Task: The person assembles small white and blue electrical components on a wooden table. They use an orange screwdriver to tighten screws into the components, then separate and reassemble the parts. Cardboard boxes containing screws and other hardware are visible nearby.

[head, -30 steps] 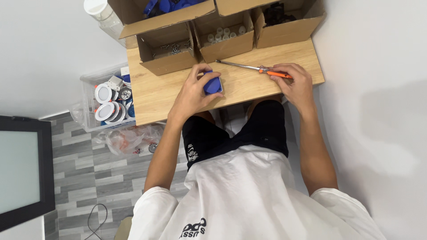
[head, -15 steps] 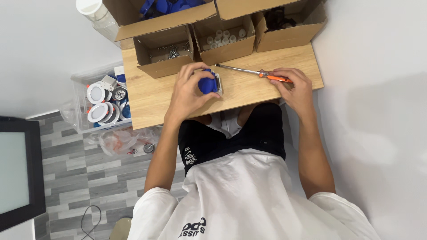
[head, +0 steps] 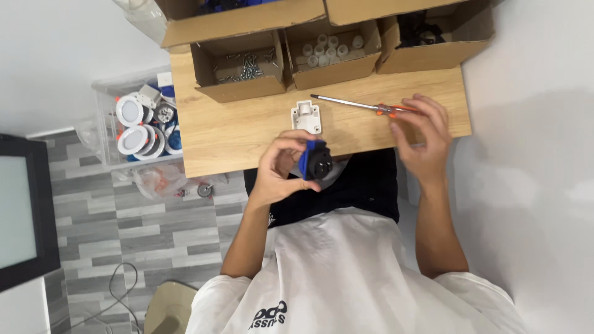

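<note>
1. The left hand is closed around a small blue-and-black part, thumb and fingers pinching its sides, held just off the near edge of the wooden table and over the lap.

2. The right hand is loosely open at the right end of the table, fingers curled over the orange handle of a screwdriver. Whether it actually grips the handle I cannot tell; the fingertips hide the end of it.

3. A small white plastic piece lies flat on the table, just beyond the blue-and-black part and near the screwdriver's tip.

4. At the far edge stand open cardboard boxes: one of screws, one of small white caps and one of dark parts.

5. Risks, as I judge them: the part is held clear of the table, so a slack pinch would drop it to the floor. The screwdriver lies near the table's right edge, so a careless nudge could roll it off. A sweeping hand could also knock the white piece away.
</note>
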